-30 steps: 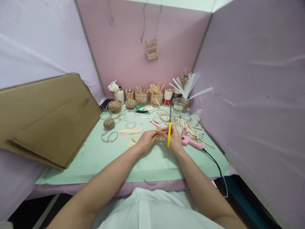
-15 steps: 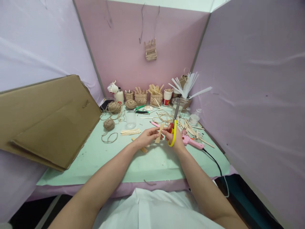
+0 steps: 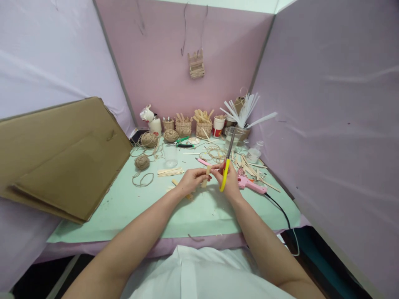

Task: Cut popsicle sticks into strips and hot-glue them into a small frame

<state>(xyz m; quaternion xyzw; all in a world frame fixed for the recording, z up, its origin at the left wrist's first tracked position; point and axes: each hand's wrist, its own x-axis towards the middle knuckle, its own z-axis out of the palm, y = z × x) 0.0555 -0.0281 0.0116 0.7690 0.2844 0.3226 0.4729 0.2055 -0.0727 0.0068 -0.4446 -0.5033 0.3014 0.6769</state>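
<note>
My left hand (image 3: 193, 181) pinches a short, flat wooden craft stick (image 3: 205, 176) that stands nearly upright over the table. In my right hand (image 3: 227, 177) is a pair of scissors (image 3: 226, 170) with yellow and red handles, the blades pointing up and away from me. The fingertips of that hand also reach to the stick's upper part; whether they grip it is hard to see. Beneath my left wrist lie a few pieces of craft stick (image 3: 188, 196), partly covered by the hand. A pink pen-like tool (image 3: 203, 162) rests just beyond the fingers.
A pink glue gun (image 3: 253, 185) with a black cord lies right of my right hand, by scattered sticks (image 3: 249, 168). At left are a bundle of thin sticks (image 3: 170, 172), twine balls (image 3: 142, 162), a clear cup (image 3: 170, 155) and leaning cardboard (image 3: 68, 162). Baskets of sticks (image 3: 203, 128) line the back.
The craft stick has shifted slightly left and turned more upright between my fingers. The scissors have turned a little in my right hand, showing less of the red handle.
</note>
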